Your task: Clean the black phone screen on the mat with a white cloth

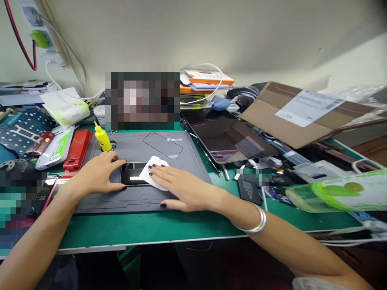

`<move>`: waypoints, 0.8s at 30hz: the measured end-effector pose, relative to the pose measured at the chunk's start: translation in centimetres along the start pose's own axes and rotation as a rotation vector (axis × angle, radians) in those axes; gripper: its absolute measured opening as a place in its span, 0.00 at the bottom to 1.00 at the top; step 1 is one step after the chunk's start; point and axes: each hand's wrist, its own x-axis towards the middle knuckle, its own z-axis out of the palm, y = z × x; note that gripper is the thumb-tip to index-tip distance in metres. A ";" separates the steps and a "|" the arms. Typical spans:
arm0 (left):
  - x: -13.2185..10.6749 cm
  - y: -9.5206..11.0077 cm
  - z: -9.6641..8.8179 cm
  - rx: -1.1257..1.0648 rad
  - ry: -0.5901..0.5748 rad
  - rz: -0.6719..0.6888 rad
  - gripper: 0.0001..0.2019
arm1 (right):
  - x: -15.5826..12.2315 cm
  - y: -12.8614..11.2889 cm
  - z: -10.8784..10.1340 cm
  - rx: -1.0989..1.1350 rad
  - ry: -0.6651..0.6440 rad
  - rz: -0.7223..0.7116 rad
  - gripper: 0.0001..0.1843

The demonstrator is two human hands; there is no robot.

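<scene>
Left hand [96,175] comes in from lower left, palm down, thumb and fingers [118,162] curled round the left end of the phone [133,176], pinning it flat. Right hand [181,189] comes in from lower right, fingers stretched out flat and together, nothing gripped, just pressing a white wipe [148,170] onto the phone's right half. Silver bangle [256,222] on that wrist.

Phone lies screen-up on the grey work mat [187,161], near its middle. The mat sits on the green surface [151,227].

Hidden: phone's right end is under the wipe and hand, left edge under the fingers. Only a dark glossy strip with a glare bar shows. Can't tell make or screen condition.

Room: bare mat behind and right of the hands, clear green strip to the front edge. Yellow bottle [102,139] just behind the left hand, red case [78,149] to its left. Tablet [229,139] beside the mat's right edge, cardboard box [302,117] beyond.
</scene>
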 end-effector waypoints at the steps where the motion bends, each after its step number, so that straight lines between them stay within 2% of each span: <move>1: 0.0 0.0 0.0 0.004 -0.004 -0.004 0.32 | 0.0 0.2 -0.1 -0.012 0.004 0.029 0.39; 5: 0.0 0.0 0.0 0.012 -0.019 -0.010 0.33 | -0.1 -0.3 0.2 -0.036 0.031 0.132 0.45; 9: 0.0 0.0 0.1 0.000 0.001 -0.002 0.33 | -0.1 -1.1 0.7 0.004 0.010 0.008 0.46; 13: 0.1 -0.1 -0.1 0.012 -0.018 0.012 0.34 | 0.0 0.2 0.4 -0.023 0.035 0.005 0.41; 17: 0.4 -0.3 -0.3 0.013 -0.020 0.007 0.35 | 0.0 1.5 0.4 -0.059 0.074 0.043 0.43; 24: 0.9 -1.0 0.1 0.065 -0.014 0.034 0.37 | -0.1 1.4 0.4 -0.082 0.083 0.047 0.42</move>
